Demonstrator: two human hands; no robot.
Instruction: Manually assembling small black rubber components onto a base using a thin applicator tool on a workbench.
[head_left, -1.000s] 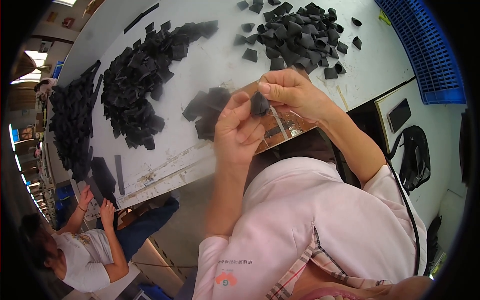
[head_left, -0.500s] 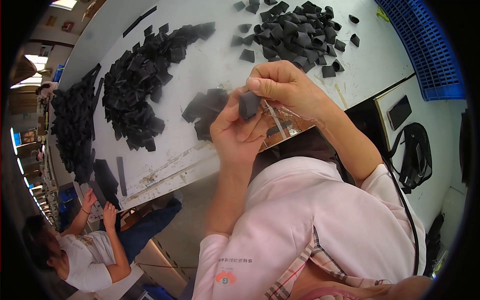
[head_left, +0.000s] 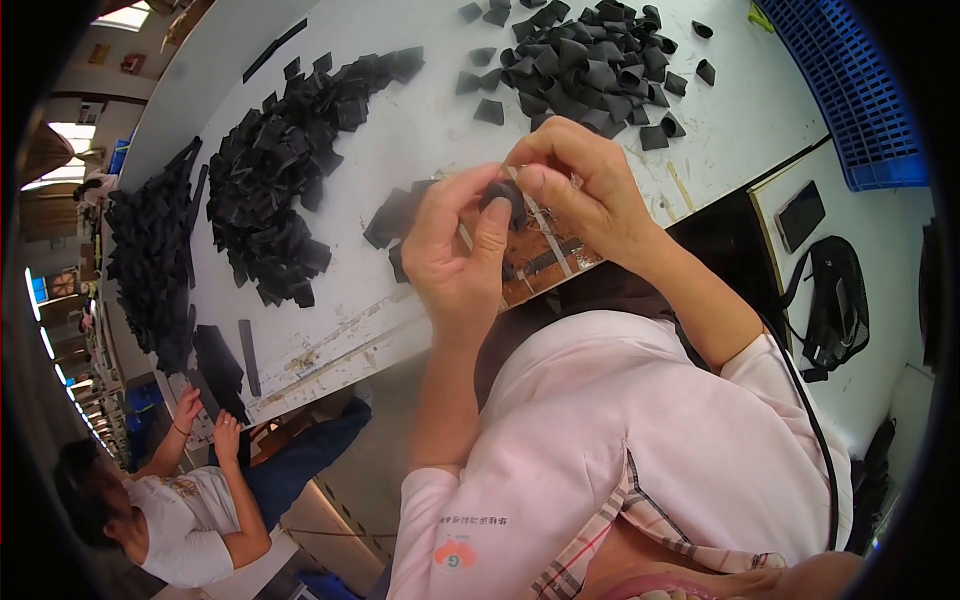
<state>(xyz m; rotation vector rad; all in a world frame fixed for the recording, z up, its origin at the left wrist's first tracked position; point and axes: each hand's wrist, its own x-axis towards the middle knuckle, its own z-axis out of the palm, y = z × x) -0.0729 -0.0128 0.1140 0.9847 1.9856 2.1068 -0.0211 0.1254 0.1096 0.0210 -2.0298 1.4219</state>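
Observation:
A small black piece of soft sheet [head_left: 512,192], bent into a curl, is pinched in my left hand [head_left: 455,245], whose thumb lies across its front. My right hand [head_left: 595,190] is closed at the piece's upper right edge, thumb and forefinger close together; its other fingers are curled, and the exact pinch is partly hidden. Below my hands, a brown board [head_left: 540,255] with clear tape strips lies at the table's edge. Beside my left hand rests a small group of flat black pieces [head_left: 388,220], partly covered by the hand.
Curled black pieces [head_left: 580,65] are heaped at the far side; flat ones form a long pile [head_left: 270,170] leftward. Another black pile [head_left: 150,255] lies near a co-worker [head_left: 185,510] handling black strips. At right are a blue crate [head_left: 840,90], a phone [head_left: 801,216] and a black mesh bag [head_left: 838,310].
My left hand has turned, bringing its thumb over the front of the piece, which now looks more tightly curled. My right fingers have shifted slightly right.

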